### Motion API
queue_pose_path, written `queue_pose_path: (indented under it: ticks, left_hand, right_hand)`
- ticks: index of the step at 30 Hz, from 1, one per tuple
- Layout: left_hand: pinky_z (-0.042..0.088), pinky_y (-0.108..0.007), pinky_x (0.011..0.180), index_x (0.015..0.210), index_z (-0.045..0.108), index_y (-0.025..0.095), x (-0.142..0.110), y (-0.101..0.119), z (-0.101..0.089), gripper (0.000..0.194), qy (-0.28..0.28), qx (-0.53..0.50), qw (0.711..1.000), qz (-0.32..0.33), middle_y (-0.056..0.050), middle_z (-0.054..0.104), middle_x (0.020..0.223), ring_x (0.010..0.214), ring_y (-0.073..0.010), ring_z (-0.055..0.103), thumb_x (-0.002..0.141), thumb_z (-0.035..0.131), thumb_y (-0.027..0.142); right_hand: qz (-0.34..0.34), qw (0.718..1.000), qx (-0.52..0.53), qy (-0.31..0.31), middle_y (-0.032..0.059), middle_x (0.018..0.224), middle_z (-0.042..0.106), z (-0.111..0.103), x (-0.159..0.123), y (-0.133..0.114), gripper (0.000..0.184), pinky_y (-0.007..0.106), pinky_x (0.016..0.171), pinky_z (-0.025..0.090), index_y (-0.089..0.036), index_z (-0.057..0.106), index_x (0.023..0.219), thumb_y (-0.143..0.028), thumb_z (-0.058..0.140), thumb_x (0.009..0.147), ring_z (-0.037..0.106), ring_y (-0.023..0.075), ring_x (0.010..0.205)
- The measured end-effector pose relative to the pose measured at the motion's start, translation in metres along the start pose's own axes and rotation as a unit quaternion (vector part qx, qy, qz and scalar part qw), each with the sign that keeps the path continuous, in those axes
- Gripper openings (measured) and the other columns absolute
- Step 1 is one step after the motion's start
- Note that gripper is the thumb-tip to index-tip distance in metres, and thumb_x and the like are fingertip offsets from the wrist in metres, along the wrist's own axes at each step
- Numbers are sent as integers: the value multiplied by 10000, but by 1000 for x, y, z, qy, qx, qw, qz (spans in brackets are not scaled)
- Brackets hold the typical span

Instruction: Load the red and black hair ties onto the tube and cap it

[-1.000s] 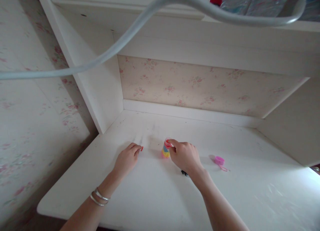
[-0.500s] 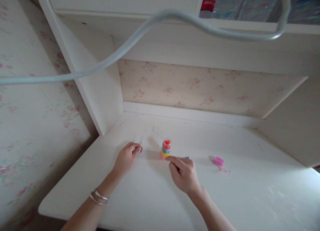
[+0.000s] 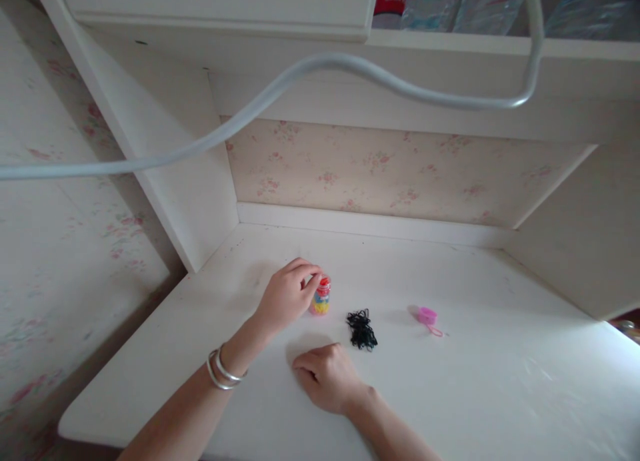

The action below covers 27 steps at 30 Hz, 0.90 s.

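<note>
A small clear jar of red, blue and yellow rubber bands stands upright and uncapped on the white desk. At its mouth is my left hand, thumb and forefinger pinched together over the rim; whatever lies between the fingertips is hidden. Two silver bangles circle my left wrist. My right hand rests on the desk nearer to me, its fingers curled in, and I cannot see whether they hold anything. Right of the jar lies a tangled pile of black rubber bands.
A pink lid with a loop lies on the desk to the right. A grey-white cable hangs across the upper view. Above the desk, a shelf holds plastic-wrapped bottles.
My left hand has moved right to the jar's mouth; the small red band seen in its fingers is out of sight. My right hand has drawn back from the jar, uncovering the black pile.
</note>
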State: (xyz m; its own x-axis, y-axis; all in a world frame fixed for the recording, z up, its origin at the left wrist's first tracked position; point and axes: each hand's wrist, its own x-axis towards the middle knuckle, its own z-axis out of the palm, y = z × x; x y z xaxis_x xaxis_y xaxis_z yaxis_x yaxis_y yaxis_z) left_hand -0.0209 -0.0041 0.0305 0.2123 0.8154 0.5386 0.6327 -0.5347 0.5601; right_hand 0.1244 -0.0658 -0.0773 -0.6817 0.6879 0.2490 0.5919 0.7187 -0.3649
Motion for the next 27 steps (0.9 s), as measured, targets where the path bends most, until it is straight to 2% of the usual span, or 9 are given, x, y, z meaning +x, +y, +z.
queue_pose_path:
  ticks: [7, 12, 15, 17, 21, 24, 27]
  left_hand:
    - [468, -216, 650, 954, 674, 225, 5, -3, 7, 165, -12, 47, 999, -11, 0, 674, 955, 672, -98, 578, 890, 524, 247]
    - [472, -211, 644, 969, 671, 229, 4, -6, 5, 174, -16, 31, 999, -27, 6, 704, 954, 681, -104, 601, 892, 532, 300]
    - [481, -214, 662, 989, 666, 226, 2, -12, 1, 196, 0, 18, 999, -50, 4, 715, 936, 691, -108, 614, 907, 509, 309]
    - [491, -220, 696, 1010, 658, 222, -1, -17, -1, 201, 10, 14, 998, -52, -4, 708, 950, 735, -115, 624, 914, 491, 277]
    - [487, -246, 853, 1052, 653, 234, -8, -23, 0, 298, -5, 29, 1000, -6, -29, 641, 1060, 942, -134, 613, 891, 435, 112]
    - [498, -248, 847, 1143, 626, 266, -11, -21, 3, 441, -37, 70, 997, 9, -37, 578, 1137, 890, -117, 618, 853, 393, 29]
    - [514, -240, 790, 1179, 606, 289, -10, -17, 5, 492, -62, 113, 992, 10, -34, 540, 1173, 818, -107, 618, 836, 389, 12]
  right_hand:
    - [-19, 1000, -24, 1, -44, 546, 569, 1, -1, -1, 189, 257, 500, 202, -200, 526, 624, -170, 475, 804, 422, 82, 478]
    - [-20, 999, -25, 1, -40, 543, 561, -2, -2, -3, 192, 262, 496, 193, -199, 529, 621, -164, 473, 801, 407, 84, 474]
    - [-18, 999, -27, -1, -38, 543, 563, -1, -1, -2, 200, 264, 498, 197, -200, 534, 618, -161, 468, 802, 413, 85, 474]
    - [-18, 999, -28, -1, -39, 555, 575, 0, -1, -1, 193, 264, 502, 202, -202, 542, 627, -164, 472, 803, 430, 85, 482]
    - [-21, 999, -32, -3, -41, 571, 595, 3, 0, 0, 185, 260, 507, 218, -205, 559, 647, -173, 478, 810, 462, 86, 495]
    - [-20, 999, -37, -7, -37, 572, 601, 1, 0, -1, 196, 256, 510, 228, -204, 568, 649, -167, 472, 816, 469, 86, 494]
    - [-18, 999, -40, -9, -34, 571, 602, 0, 0, -3, 210, 257, 509, 228, -204, 569, 644, -170, 468, 825, 468, 88, 493]
